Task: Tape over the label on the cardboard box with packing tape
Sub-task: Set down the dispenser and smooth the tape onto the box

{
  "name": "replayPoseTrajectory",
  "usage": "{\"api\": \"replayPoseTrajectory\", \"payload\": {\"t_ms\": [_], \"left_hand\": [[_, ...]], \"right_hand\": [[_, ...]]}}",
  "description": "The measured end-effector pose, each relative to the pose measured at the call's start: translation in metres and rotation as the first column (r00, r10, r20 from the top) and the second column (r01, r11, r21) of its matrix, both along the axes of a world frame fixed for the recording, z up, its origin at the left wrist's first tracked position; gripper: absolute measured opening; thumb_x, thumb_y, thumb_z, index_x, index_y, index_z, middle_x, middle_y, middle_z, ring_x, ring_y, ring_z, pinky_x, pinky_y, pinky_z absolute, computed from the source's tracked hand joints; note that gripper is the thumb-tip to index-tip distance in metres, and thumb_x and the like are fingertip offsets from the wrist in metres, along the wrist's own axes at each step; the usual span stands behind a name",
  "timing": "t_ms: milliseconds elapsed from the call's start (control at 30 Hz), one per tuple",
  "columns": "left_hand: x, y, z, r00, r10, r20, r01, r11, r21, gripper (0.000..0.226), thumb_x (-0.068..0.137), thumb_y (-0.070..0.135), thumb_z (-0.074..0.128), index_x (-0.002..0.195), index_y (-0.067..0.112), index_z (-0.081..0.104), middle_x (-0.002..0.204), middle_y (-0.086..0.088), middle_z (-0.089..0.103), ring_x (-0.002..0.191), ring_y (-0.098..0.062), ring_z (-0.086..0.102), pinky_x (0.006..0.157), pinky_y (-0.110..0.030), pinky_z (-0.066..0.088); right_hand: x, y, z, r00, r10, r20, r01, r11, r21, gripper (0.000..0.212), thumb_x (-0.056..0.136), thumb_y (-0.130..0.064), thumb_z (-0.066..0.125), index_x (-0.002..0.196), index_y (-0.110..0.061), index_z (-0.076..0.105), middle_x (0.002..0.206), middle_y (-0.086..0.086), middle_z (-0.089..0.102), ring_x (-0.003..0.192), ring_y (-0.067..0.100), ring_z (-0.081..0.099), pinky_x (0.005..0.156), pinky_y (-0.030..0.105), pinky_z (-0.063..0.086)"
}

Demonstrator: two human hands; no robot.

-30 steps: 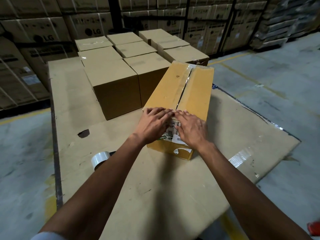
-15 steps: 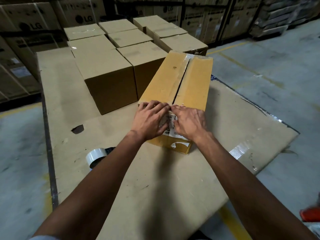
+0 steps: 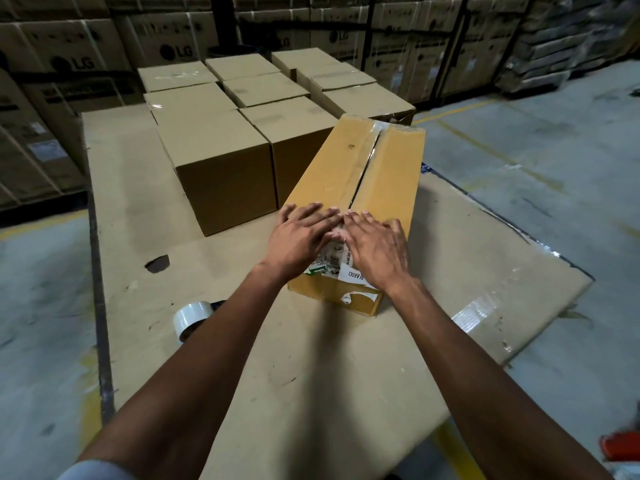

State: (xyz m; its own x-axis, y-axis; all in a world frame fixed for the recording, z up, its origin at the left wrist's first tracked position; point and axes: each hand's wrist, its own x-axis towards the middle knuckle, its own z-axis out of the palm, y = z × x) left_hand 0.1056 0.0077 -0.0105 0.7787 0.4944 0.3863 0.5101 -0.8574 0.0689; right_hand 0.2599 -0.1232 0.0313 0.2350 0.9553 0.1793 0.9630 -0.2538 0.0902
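A long yellow-brown cardboard box (image 3: pixel 349 174) lies on the cardboard-covered platform, its top seam running away from me. A white printed label (image 3: pixel 341 263) sits at the box's near end, partly covered by both hands. My left hand (image 3: pixel 301 239) lies flat on the left part of the label, fingers spread. Beside it, my right hand (image 3: pixel 377 247) presses flat on the right part, fingertips almost touching the left's. Neither hand holds anything. A roll of clear packing tape (image 3: pixel 192 318) lies on the platform to the left, half hidden by my left forearm.
Several plain brown boxes (image 3: pixel 221 168) stand in rows just behind and left of the long box. The platform sheet (image 3: pixel 311 375) has a small hole (image 3: pixel 158 263) at left. Stacked LG cartons line the back wall. A red object (image 3: pixel 621 445) sits at the lower right.
Both hands have stayed flat on the label, sliding slightly over it with the fingers spreading a little. The camera view has shifted; the box and tape roll have not moved.
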Motion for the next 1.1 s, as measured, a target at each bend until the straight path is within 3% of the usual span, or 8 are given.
{"api": "replayPoseTrajectory", "payload": {"t_ms": [100,200,400,500,633,833,1000,1100], "left_hand": [[0.002,0.005,-0.004,0.998,-0.031,0.051,0.029,0.999,0.043,0.051,0.112,0.054,0.041,0.156,0.034,0.057,0.16,0.01,0.056,0.152,-0.021,0.048,0.116,-0.049,0.034],[0.0,0.009,-0.006,0.992,-0.082,0.098,0.075,0.995,0.07,0.051,0.111,0.053,0.044,0.155,0.031,0.058,0.16,0.008,0.057,0.152,-0.022,0.049,0.114,-0.049,0.037],[-0.008,0.016,-0.008,0.988,-0.146,0.05,0.141,0.985,0.099,0.07,0.1,0.045,0.072,0.163,0.028,0.046,0.168,0.005,0.048,0.158,-0.023,0.04,0.12,-0.049,0.032],[-0.01,0.015,-0.007,0.991,-0.137,0.015,0.135,0.987,0.083,0.076,0.1,0.057,0.067,0.166,0.031,0.04,0.17,0.006,0.045,0.16,-0.022,0.036,0.122,-0.049,0.031],[-0.003,0.008,-0.005,0.991,-0.087,0.106,0.084,0.996,0.028,0.054,0.113,0.058,0.037,0.159,0.034,0.051,0.163,0.01,0.054,0.156,-0.019,0.043,0.12,-0.047,0.031],[0.003,0.006,-0.014,0.985,-0.071,0.159,0.055,0.993,0.101,0.048,0.112,0.054,0.046,0.153,0.033,0.059,0.159,0.011,0.058,0.151,-0.019,0.049,0.115,-0.047,0.034],[-0.004,0.009,-0.015,0.987,-0.122,0.107,0.107,0.985,0.135,0.062,0.105,0.054,0.059,0.16,0.028,0.049,0.166,0.007,0.05,0.156,-0.023,0.042,0.118,-0.05,0.033],[-0.007,0.01,-0.016,0.993,-0.111,0.034,0.106,0.985,0.137,0.079,0.097,0.054,0.069,0.166,0.028,0.04,0.171,0.005,0.042,0.159,-0.024,0.036,0.122,-0.051,0.029]], "right_hand": [[0.005,0.004,-0.006,0.998,0.014,-0.056,-0.015,1.0,-0.017,0.063,0.11,-0.055,0.016,0.163,-0.024,0.033,0.168,-0.004,0.037,0.156,0.018,0.033,0.128,0.051,0.02],[0.01,0.008,-0.01,0.996,0.04,-0.075,-0.041,0.999,-0.005,0.064,0.109,-0.057,0.022,0.163,-0.024,0.031,0.169,-0.003,0.034,0.158,0.019,0.029,0.129,0.047,0.023],[0.016,0.001,-0.015,0.995,0.1,-0.02,-0.101,0.994,-0.037,0.084,0.101,-0.052,0.057,0.167,-0.022,0.015,0.174,-0.003,0.019,0.161,0.018,0.018,0.13,0.042,0.014],[0.015,0.0,-0.014,0.994,0.093,-0.053,-0.094,0.995,-0.016,0.078,0.104,-0.053,0.05,0.167,-0.023,0.017,0.174,-0.004,0.021,0.161,0.017,0.019,0.131,0.042,0.014],[0.012,0.001,-0.011,0.989,0.058,-0.136,-0.055,0.998,0.023,0.063,0.111,-0.053,0.02,0.167,-0.026,0.018,0.174,-0.006,0.017,0.16,0.014,0.02,0.13,0.042,0.014],[0.011,0.002,-0.012,0.995,0.05,-0.088,-0.045,0.997,0.059,0.062,0.111,-0.056,0.022,0.165,-0.027,0.028,0.173,-0.007,0.023,0.159,0.015,0.025,0.129,0.044,0.023],[0.015,0.001,-0.018,0.997,0.074,0.002,-0.074,0.997,-0.005,0.089,0.098,-0.056,0.061,0.168,-0.023,0.017,0.176,-0.004,0.014,0.161,0.018,0.019,0.13,0.044,0.02],[0.015,0.0,-0.02,0.998,0.06,0.018,-0.06,0.998,-0.006,0.098,0.093,-0.057,0.067,0.168,-0.023,0.014,0.176,-0.005,0.013,0.162,0.019,0.018,0.13,0.044,0.02]]}}
